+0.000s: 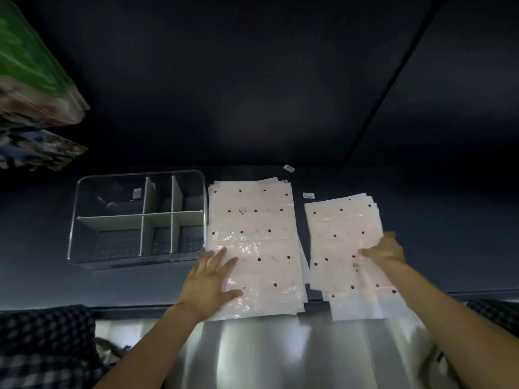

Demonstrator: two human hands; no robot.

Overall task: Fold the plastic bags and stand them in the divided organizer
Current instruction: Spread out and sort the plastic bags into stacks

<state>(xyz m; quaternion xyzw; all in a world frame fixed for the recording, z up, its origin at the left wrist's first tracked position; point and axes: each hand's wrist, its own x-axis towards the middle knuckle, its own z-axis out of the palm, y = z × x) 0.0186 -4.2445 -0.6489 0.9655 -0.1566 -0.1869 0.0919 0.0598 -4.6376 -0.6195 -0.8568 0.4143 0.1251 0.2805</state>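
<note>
Closest to the person is a shiny silver strip at the table's front edge [252, 352], with checked black-and-white cloth [45, 332] at the near left. Both bare arms reach forward over it.

The left hand [210, 279] lies flat with its fingers spread wide on the near left corner of a big stack of thin pinkish-white plastic bags with dark red dots [255, 248]. The right hand [384, 251] rests on a smaller stack of the same dotted bags [345, 248], just to the right of the big one. Its thumb points left across the top bag, but its fingers are blurry (so I cannot tell if they pinch a bag or only press on it). Both stacks lie flat on the dark blue table [449, 234].

Just left of the big stack stands a clear plastic box with white dividers [137, 217]. Its compartments look bare.

Farther back, two small white labels [308, 195] lie on the table. At the far left, some green and colourful packets [33, 80] are blurry.
</note>
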